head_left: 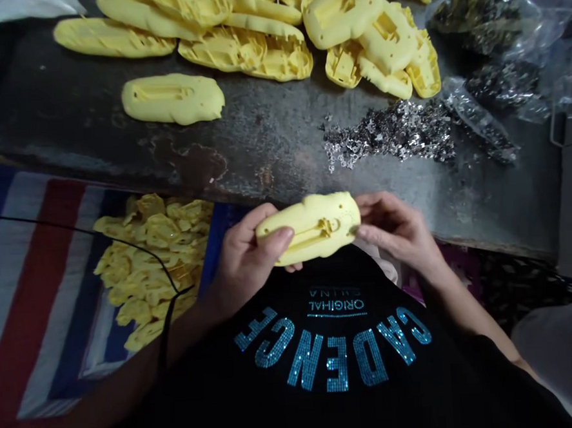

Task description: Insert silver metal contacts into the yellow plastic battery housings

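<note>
1. The surface is a dark, scuffed metal-topped workbench [93,148], stained rust-brown in places. On it lie a heap of hollow yellow moulded plastic shells [249,45], one separate yellow plastic shell [173,99], a scattered pile of small silver metal pieces [388,133], and transparent plastic bags of dark metal parts [490,30]. Below the bench, a blue, red and white striped cloth [33,287] carries a pile of small yellow plastic pieces [153,267].

2. The bench's near edge runs slightly diagonally just beyond the hands. Dark bench top shows between them and the silver pile (plenty of room there).

3. Over a black shirt with teal sequin lettering [334,359], the left hand [243,262] and right hand [396,230] hold a hollow yellow moulded shell [311,228] between them. The left thumb lies across its ribbed hollow, the other left fingers curl beneath, and the right fingers [378,218], close together, grip its far end.
</note>
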A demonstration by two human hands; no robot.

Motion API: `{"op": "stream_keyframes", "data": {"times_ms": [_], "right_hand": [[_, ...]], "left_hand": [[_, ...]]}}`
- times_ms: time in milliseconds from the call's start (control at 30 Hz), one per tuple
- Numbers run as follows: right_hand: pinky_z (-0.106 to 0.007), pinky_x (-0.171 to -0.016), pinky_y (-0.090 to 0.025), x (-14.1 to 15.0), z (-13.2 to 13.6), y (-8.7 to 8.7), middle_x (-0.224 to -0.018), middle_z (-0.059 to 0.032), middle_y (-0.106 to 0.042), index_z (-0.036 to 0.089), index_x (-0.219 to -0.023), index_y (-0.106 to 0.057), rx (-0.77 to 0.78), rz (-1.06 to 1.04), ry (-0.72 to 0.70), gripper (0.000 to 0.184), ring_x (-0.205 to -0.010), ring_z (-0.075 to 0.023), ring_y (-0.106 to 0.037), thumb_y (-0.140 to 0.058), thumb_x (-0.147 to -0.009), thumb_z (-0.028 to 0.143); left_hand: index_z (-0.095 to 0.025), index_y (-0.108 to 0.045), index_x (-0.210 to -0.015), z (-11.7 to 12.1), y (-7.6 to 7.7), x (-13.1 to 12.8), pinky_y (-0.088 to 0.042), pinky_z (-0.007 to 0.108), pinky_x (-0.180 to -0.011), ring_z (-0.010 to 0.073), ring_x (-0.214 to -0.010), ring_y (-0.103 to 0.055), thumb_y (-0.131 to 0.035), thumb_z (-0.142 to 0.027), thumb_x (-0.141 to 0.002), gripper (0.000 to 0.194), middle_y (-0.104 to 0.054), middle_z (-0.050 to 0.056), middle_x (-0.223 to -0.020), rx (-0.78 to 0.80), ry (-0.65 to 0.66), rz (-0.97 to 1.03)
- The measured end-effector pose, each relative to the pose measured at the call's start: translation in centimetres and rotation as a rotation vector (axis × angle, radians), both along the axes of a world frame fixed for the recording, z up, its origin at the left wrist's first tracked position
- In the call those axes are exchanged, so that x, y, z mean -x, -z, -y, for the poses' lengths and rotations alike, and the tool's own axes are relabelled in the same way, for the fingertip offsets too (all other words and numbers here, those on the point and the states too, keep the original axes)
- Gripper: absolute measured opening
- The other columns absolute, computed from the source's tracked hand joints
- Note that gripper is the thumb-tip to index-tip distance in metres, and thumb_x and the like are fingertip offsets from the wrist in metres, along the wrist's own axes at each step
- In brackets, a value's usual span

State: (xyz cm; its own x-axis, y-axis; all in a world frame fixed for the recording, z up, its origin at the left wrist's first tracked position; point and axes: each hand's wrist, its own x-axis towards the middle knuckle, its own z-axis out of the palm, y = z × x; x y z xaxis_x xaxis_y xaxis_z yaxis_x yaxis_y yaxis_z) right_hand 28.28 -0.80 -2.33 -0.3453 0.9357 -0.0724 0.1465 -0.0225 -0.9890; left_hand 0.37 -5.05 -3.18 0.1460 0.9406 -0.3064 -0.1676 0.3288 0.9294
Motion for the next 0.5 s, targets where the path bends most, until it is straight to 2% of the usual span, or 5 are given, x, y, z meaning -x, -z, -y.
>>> {"op": "stream_keyframes", "data": {"times_ms": [67, 133, 267, 367, 500], "right_hand": [[-0.037, -0.081, -0.061, -1.3, -2.0, -0.1, -0.102, -0.002, -0.083, 0.029, -0.116, -0.081, -0.33, 0.321, 0.149, 0.02, -0.087, -0.0191, -0.074, -0.086, -0.1, 0.039], [-0.04, -0.084, -0.058, -1.9, -4.3, 0.3, -0.098, -0.0029, -0.08, 0.028, -0.105, -0.083, -0.528, 0.575, 0.182, 0.006, -0.088, -0.0212, -0.073, -0.078, -0.103, 0.03], [-0.042, -0.088, -0.055, -1.3, -7.5, 1.9, -0.104, -0.0054, -0.079, 0.028, -0.108, -0.083, -0.621, 0.779, 0.097, 0.009, -0.096, -0.0249, -0.072, -0.075, -0.104, 0.029], [-0.044, -0.091, -0.054, -0.4, -8.1, 2.8, -0.105, -0.0054, -0.077, 0.028, -0.11, -0.082, -0.678, 0.831, 0.078, 0.01, -0.1, -0.0269, -0.07, -0.074, -0.105, 0.033], [-0.045, -0.093, -0.051, -0.1, -8.1, 3.0, -0.103, -0.0061, -0.075, 0.029, -0.106, -0.079, -0.752, 0.92, 0.047, 0.015, -0.1, -0.028, -0.066, -0.066, -0.11, 0.034]], "left_hand": [[-0.022, -0.059, -0.087, -0.4, 0.0, 0.3, -0.059, 0.024, -0.049, 0.0156, -0.058, -0.069, -0.077, -0.041, -0.101, 0.03, -0.071, -0.003, -0.074, 0.0, -0.097, 0.04], [-0.022, -0.06, -0.085, -1.1, -0.3, 0.3, -0.057, 0.023, -0.047, 0.0153, -0.062, -0.069, -0.08, -0.035, -0.097, 0.027, -0.071, -0.003, -0.078, 0.036, -0.177, 0.079], [-0.022, -0.064, -0.086, -2.0, -0.8, 0.3, -0.053, 0.023, -0.043, 0.0154, -0.061, -0.068, -0.086, -0.034, -0.088, 0.025, -0.073, -0.002, -0.08, 0.094, -0.286, 0.109], [-0.022, -0.065, -0.088, -2.2, -0.4, 0.3, -0.054, 0.024, -0.045, 0.0152, -0.058, -0.068, -0.086, -0.034, -0.088, 0.024, -0.071, -0.003, -0.075, 0.108, -0.298, 0.107], [-0.022, -0.063, -0.088, -2.4, -0.1, 0.2, -0.055, 0.025, -0.044, 0.0155, -0.057, -0.069, -0.085, -0.033, -0.09, 0.024, -0.07, -0.004, -0.071, 0.113, -0.276, 0.111]]}}
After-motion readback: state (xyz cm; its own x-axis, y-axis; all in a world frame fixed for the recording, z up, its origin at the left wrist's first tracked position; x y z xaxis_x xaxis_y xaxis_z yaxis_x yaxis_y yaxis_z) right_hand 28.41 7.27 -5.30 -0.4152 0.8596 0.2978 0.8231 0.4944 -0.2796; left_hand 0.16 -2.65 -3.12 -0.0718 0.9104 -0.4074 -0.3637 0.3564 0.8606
